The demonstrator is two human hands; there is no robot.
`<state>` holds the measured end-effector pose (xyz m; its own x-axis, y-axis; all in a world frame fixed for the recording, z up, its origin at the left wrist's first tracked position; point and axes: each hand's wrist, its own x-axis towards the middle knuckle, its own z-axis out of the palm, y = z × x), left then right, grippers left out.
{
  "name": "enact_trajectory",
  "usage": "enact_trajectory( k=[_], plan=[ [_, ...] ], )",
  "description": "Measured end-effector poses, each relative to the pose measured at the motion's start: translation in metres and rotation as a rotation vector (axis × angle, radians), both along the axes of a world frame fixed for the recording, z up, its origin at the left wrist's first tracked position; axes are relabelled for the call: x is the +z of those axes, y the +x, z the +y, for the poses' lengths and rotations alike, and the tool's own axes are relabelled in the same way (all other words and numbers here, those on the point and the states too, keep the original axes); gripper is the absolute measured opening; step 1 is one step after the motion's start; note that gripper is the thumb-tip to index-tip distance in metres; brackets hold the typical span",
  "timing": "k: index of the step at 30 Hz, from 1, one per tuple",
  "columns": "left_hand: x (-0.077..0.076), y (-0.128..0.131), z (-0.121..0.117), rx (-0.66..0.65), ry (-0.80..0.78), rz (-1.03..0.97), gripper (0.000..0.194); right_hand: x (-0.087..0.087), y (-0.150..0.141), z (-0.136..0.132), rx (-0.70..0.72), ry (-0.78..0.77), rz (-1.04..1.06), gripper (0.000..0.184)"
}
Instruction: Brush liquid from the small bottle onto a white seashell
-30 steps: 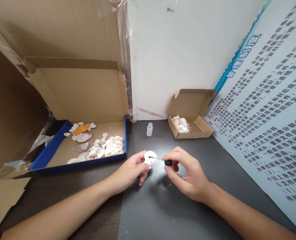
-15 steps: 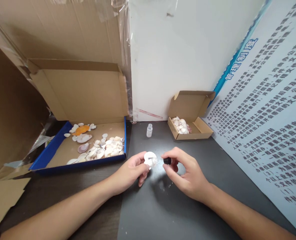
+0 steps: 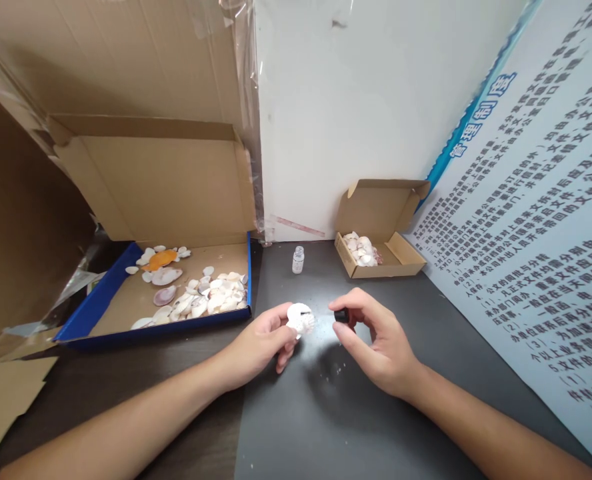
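Between the thumb and fingers of my left hand [image 3: 272, 335] is a white seashell piece [image 3: 301, 321], with a ridged part and a dark gap near its top. To the right, my right hand [image 3: 373, 337] pinches a small black bottle cap [image 3: 341, 315]. A short space separates the cap from the shell; whether a brush sticks out of the cap I cannot make out. Farther back on the table stands a small clear glass bottle [image 3: 298, 261], uncapped, with print on its side.
At left lies an open blue-edged cardboard box [image 3: 146, 328] with loose shells [image 3: 216, 293] and an orange piece [image 3: 161, 259]. A smaller open carton [image 3: 391, 271] with shells [image 3: 362, 249] stands at the back right. White flecks dot the dark tabletop [image 3: 296, 427]. A printed board [image 3: 536, 220] rises at right.
My right hand has moved slightly right with the black cap, widening the space to the shell. My left hand keeps the shell in nearly the same place.
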<state>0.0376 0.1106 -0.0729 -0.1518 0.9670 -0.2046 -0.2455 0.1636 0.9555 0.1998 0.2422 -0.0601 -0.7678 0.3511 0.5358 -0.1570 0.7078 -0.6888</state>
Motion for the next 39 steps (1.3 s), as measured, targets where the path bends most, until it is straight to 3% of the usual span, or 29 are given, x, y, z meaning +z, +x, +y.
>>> enact_trajectory(
  k=[3,10,18,23,30,35,39],
  plan=[
    [-0.0013,-0.0003,0.0000,0.000,0.005,-0.004,0.019,-0.0001,0.0011,-0.0006,0.034,0.036,-0.025,0.022],
    [-0.0025,-0.0003,0.0004,-0.004,0.005,0.003,0.018,-0.0020,-0.0013,0.0010,-0.047,0.067,0.011,0.023],
    [-0.0006,-0.0002,-0.0002,-0.010,0.005,0.031,0.018,0.0022,0.0013,-0.0029,0.060,0.063,0.000,0.023],
    [-0.0012,-0.0001,0.0002,-0.013,-0.002,0.038,0.021,-0.0007,-0.0015,-0.0013,-0.074,0.102,-0.011,0.021],
    [-0.0001,-0.0003,0.0004,-0.013,-0.005,0.045,0.020,-0.0016,0.0001,-0.0024,0.043,0.000,-0.025,0.021],
    [0.0005,0.0003,-0.0007,-0.013,-0.003,0.030,0.021,-0.0023,-0.0008,-0.0010,-0.068,0.017,-0.031,0.018],
    [0.0009,0.0002,-0.0003,-0.021,-0.004,0.039,0.019,-0.0020,-0.0010,-0.0012,0.008,-0.007,-0.034,0.018]
  ],
)
